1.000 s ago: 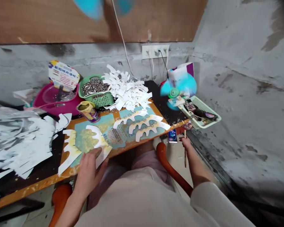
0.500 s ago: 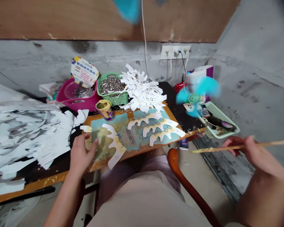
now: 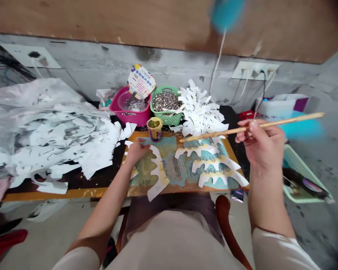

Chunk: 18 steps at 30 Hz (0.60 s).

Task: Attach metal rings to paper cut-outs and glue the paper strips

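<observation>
Concrete wall behind, orange tabletop in front. Far left of the left hand, white paper scraps heap up. That hand, arm reaching forward, lies flat on a yellow-smeared paper cutout. Hands apart. Right hand raised, pinching a wooden stick. A careless swing could tip the yellow-filled cup just beyond the left hand; less pressure could let the cutout slide.
</observation>
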Each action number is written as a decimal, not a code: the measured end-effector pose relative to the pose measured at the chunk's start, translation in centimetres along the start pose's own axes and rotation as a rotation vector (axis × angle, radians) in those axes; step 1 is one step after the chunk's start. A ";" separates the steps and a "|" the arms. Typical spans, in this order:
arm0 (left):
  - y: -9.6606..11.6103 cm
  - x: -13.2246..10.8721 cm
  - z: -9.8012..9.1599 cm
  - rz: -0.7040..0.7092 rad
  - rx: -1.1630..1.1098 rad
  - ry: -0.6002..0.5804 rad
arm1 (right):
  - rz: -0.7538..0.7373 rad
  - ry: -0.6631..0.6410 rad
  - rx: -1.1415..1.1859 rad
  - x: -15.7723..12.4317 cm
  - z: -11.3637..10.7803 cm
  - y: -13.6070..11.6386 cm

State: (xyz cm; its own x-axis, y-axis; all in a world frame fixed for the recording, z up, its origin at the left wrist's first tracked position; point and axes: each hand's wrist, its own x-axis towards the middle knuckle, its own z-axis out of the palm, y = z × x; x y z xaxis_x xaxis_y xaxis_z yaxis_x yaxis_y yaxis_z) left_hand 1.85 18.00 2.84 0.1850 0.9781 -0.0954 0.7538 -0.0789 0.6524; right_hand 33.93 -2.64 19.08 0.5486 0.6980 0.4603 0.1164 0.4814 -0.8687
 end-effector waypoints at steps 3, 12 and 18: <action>-0.7 0.7 1.0 0.094 -0.171 -0.022 | -0.108 0.033 0.011 2.1 3.3 1.9; -0.7 0.8 1.1 0.227 -0.353 0.219 | -0.264 -0.428 -0.449 6.1 14.6 8.8; 2.9 3.4 0.8 0.364 -0.149 0.245 | -0.235 -0.730 -0.837 6.5 20.8 13.6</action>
State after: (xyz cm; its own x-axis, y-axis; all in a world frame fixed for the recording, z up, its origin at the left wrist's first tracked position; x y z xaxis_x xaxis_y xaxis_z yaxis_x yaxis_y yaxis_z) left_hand 5.19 20.94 3.83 0.2527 0.9102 0.3283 0.5657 -0.4142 0.7131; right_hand 21.83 19.48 14.05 -0.1420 0.9112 0.3867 0.8200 0.3272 -0.4697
